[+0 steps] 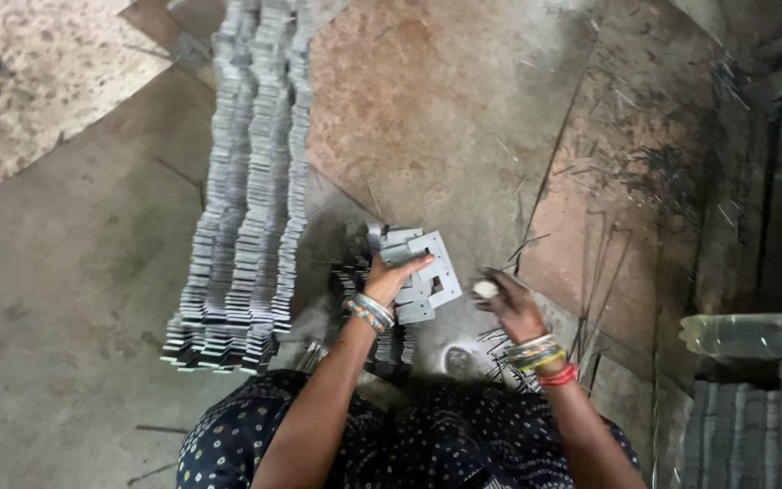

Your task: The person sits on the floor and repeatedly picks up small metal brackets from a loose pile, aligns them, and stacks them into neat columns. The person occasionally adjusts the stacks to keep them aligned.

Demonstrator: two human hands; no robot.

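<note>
Left hand (389,279) is clamped on a small fanned stack of flat grey metal plates (427,267), thumb over the top so they stay together, held just beside the long row of stacked plates (246,181) on the rusty sheet floor (463,109). Right hand (507,303) sits apart, fingers curled around what looks like a small pale object (484,289), too blurred to identify.

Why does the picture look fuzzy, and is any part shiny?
Head view: soft all over; right hand smeared; left hand on flat grey metal plates slightly clearer; long grey stacked-plate row catches pale light; right edge falls into shadow.
</note>
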